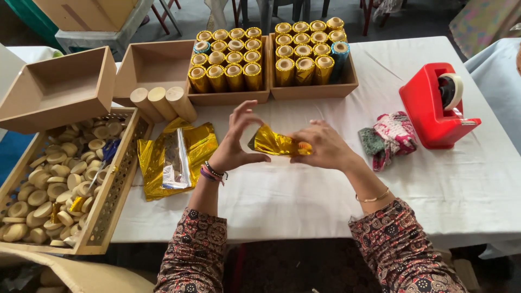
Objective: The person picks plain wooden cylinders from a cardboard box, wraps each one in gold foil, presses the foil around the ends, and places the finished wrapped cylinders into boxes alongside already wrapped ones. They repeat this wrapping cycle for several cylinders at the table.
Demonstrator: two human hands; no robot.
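Now we've got both hands up over the white table (304, 195), and between them sits a gold-foil-wrapped cylinder (274, 144), lifted just clear of the cloth. Its long axis runs nearly level, left to right across our view, tipped slightly down toward the right. Our right hand (325, 146) is closed over the right-hand end, fingers curled round it, so that end is mostly hidden. Our left hand (236, 144) pinches the left end, thumb below and fingers arched above, narrow on the foil's loose edge. Both hands touch it; the right has the fuller grip. Just left lies a stack of gold foil sheets (176, 157), near the left wrist, and three bare wooden cylinders (163, 103) lie beyond.
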